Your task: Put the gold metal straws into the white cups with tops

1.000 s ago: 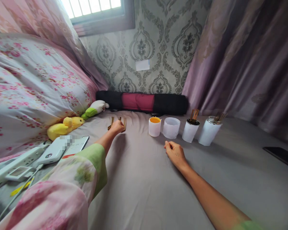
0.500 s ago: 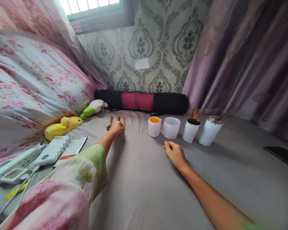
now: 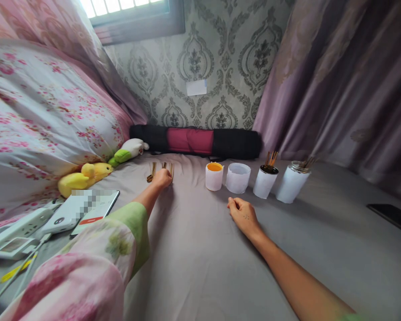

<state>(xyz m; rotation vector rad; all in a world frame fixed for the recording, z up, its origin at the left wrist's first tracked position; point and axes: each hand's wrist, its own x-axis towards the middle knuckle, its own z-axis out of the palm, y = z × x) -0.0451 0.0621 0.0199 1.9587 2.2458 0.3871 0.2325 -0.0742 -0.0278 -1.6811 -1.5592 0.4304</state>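
My left hand (image 3: 162,179) reaches far out on the bed, closed down over thin brown sticks (image 3: 172,170) whose ends show past the knuckles. Its fingertips are hidden. Just left of it lies another small bundle of sticks (image 3: 153,169). My right hand (image 3: 243,213) is closed, thumb against the curled fingers, in front of the white-wrapped containers; whatever it may hold is hidden. In the row stand a container with an orange inside (image 3: 214,179), a wider translucent-rimmed one (image 3: 238,180), a dark-rimmed one (image 3: 265,185) with brown sticks, and a glass-rimmed jar (image 3: 291,186) with sticks.
A black and maroon roll bag (image 3: 190,141) lies along the wall. On the left are yellow (image 3: 87,177) and green-white (image 3: 128,150) plush toys, a white device (image 3: 68,216), a tablet-like panel (image 3: 102,209), and a power strip (image 3: 26,227). A dark phone (image 3: 392,216) lies far right.
The view has shifted very slightly, so the background sits a little further left. Both hands keep almost the same place and shape.
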